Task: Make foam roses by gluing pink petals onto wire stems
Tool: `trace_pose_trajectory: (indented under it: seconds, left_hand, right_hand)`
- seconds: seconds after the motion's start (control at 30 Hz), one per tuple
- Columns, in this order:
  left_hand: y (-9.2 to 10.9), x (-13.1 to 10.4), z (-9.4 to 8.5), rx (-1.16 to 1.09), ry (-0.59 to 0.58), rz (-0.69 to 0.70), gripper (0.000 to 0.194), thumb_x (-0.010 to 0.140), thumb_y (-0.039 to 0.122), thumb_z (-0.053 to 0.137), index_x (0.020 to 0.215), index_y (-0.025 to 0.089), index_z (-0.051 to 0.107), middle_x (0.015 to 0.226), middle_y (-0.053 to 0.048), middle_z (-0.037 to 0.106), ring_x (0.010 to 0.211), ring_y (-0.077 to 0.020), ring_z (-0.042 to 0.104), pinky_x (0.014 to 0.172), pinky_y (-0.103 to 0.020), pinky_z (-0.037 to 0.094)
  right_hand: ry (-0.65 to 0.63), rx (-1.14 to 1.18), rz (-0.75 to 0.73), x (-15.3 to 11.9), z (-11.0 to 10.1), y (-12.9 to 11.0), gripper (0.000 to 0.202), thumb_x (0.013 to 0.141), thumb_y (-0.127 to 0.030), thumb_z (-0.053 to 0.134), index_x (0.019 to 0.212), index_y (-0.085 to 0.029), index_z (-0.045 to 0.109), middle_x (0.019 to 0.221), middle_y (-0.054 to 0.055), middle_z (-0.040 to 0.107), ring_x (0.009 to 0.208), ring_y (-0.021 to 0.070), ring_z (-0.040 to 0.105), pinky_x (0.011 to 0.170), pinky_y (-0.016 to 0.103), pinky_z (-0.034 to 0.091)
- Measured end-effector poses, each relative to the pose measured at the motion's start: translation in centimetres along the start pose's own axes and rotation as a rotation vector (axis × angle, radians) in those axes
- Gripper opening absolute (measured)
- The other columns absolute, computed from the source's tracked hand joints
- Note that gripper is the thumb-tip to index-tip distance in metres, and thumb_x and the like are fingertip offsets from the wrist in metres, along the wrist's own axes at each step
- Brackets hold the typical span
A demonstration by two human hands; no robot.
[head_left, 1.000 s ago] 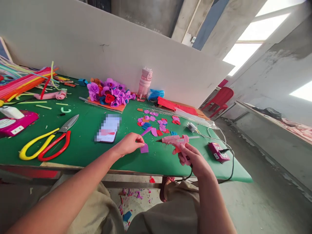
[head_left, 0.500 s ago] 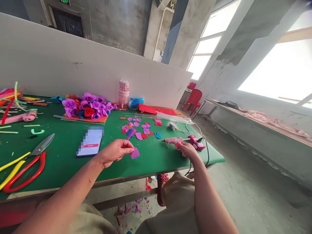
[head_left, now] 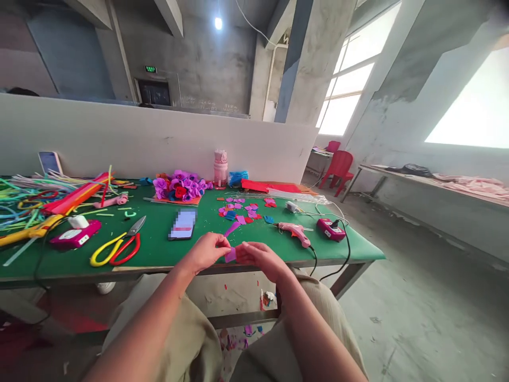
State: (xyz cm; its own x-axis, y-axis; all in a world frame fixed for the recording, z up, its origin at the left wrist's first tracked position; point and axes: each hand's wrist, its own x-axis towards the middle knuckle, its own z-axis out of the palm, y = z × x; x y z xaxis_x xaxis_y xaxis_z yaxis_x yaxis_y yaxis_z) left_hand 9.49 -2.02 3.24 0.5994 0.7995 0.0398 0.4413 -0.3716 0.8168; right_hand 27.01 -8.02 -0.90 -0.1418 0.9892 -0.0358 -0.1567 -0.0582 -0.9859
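One pair of scissors (head_left: pixel 129 233) and one phone (head_left: pixel 183 225) lie left on the green counter (head_left: pixel 159 255); lower centre, the left hand (head_left: pixel 207 251) pinches one purple piece (head_left: pixel 230 255) near the front edge; the right hand (head_left: pixel 260 257) is just beside it, grip unclear; rightward, bare surface, one glue gun (head_left: pixel 294 230), one socket block (head_left: pixel 331 229); concrete floor (head_left: pixel 417 302) beyond.

I can't read any text for certain. Across from me, small green characters glow on a sign (head_left: pixel 150 69) above a dark doorway (head_left: pixel 154 93), and pale handwriting (head_left: pixel 210 105) runs over the grey concrete wall (head_left: pixel 222 63); both are too small to make out. My phone's screen (head_left: pixel 183 224) is pixelated over.
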Motion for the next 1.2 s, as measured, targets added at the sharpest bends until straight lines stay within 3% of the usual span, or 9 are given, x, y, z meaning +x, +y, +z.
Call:
trace_pose_trajectory:
  seconds: [0.17,0.37,0.5,0.6,0.67,0.77,0.87,1.0,1.2]
  left_hand:
    - [0.9,0.6,0.7,-0.068,-0.042,-0.006,0.020,0.066,0.034,0.058,0.064,0.014,0.060,0.064,0.000,0.063,0.067,-0.0156,0.056,0.065,-0.026,0.041]
    - [-0.3,1.2,1.5,-0.054,-0.043,-0.009,0.022,0.068,0.036,0.057,0.069,0.014,0.060,0.063,0.001,0.061,0.064,-0.0149,0.055,0.062,-0.026,0.040]
    - [-0.9,1.2,2.0,-0.114,0.107,0.008,0.028,0.071,0.044,0.057,0.078,0.016,0.055,0.056,0.005,0.050,0.053,-0.0113,0.046,0.052,-0.023,0.035]
    - [-0.9,1.1,2.5,-0.228,0.261,0.036,0.030,0.074,0.047,0.053,0.070,0.019,0.046,0.054,0.007,0.043,0.049,-0.0083,0.039,0.048,-0.020,0.031]
    - [-0.5,0.9,2.9,-0.327,0.293,0.014,0.031,0.078,0.048,0.047,0.067,0.019,0.043,0.054,0.007,0.041,0.045,-0.0069,0.033,0.044,-0.019,0.028]
    - [0.1,0.5,3.6,-0.473,0.268,-0.010,0.033,0.082,0.049,0.039,0.067,0.019,0.042,0.056,0.006,0.042,0.041,-0.0053,0.027,0.039,-0.018,0.021]
    - [0.3,0.3,4.4,-0.528,0.250,0.012,0.035,0.080,0.051,0.046,0.067,0.018,0.045,0.058,0.006,0.042,0.041,-0.0045,0.028,0.038,-0.017,0.021]
    - [0.1,0.5,5.1,-0.481,0.210,0.031,0.038,0.078,0.053,0.051,0.086,0.017,0.059,0.061,0.003,0.050,0.041,-0.0051,0.032,0.038,-0.018,0.026]
    - [0.0,0.5,5.4,-0.446,0.205,0.024,0.038,0.081,0.052,0.048,0.094,0.017,0.057,0.049,0.007,0.041,0.043,-0.0070,0.033,0.039,-0.017,0.022]
  right_hand:
    - [-0.031,0.061,0.035,0.0,0.5,0.4,0.037,0.069,-0.046,0.067,0.084,-0.013,0.071,0.083,0.009,0.072,0.077,0.0188,0.067,0.085,0.035,0.047]
    - [0.026,0.048,0.049,0.6,-0.1,0.4,0.036,0.065,-0.046,0.068,0.077,-0.012,0.072,0.076,0.009,0.072,0.069,0.0189,0.067,0.081,0.037,0.049]
    - [0.232,0.068,-0.089,1.2,-0.5,0.1,0.033,0.064,-0.047,0.068,0.073,-0.015,0.072,0.072,0.006,0.072,0.068,0.0187,0.066,0.079,0.036,0.050]
    - [0.361,0.085,-0.208,1.5,-0.8,-0.2,0.034,0.065,-0.047,0.067,0.074,-0.015,0.073,0.072,0.006,0.072,0.069,0.0189,0.066,0.079,0.035,0.050]
    - [0.414,0.108,-0.247,1.6,-0.9,-0.4,0.033,0.066,-0.046,0.066,0.074,-0.015,0.073,0.073,0.006,0.072,0.069,0.0188,0.065,0.078,0.035,0.050]
    - [0.468,0.143,-0.268,1.6,-0.9,-0.6,0.033,0.066,-0.045,0.066,0.076,-0.014,0.073,0.072,0.007,0.071,0.067,0.0184,0.065,0.075,0.034,0.050]
    - [0.473,0.176,-0.276,1.4,-0.7,-0.8,0.032,0.067,-0.044,0.065,0.076,-0.015,0.073,0.070,0.006,0.071,0.065,0.0176,0.064,0.074,0.033,0.049]
    - [0.487,0.185,-0.286,1.0,-0.9,-1.2,0.029,0.067,-0.042,0.064,0.073,-0.015,0.073,0.068,0.005,0.069,0.066,0.0164,0.061,0.073,0.031,0.048]
    - [0.535,0.165,-0.273,0.6,-1.7,-1.6,0.027,0.067,-0.041,0.064,0.071,-0.016,0.073,0.068,0.003,0.068,0.063,0.0146,0.059,0.071,0.030,0.046]
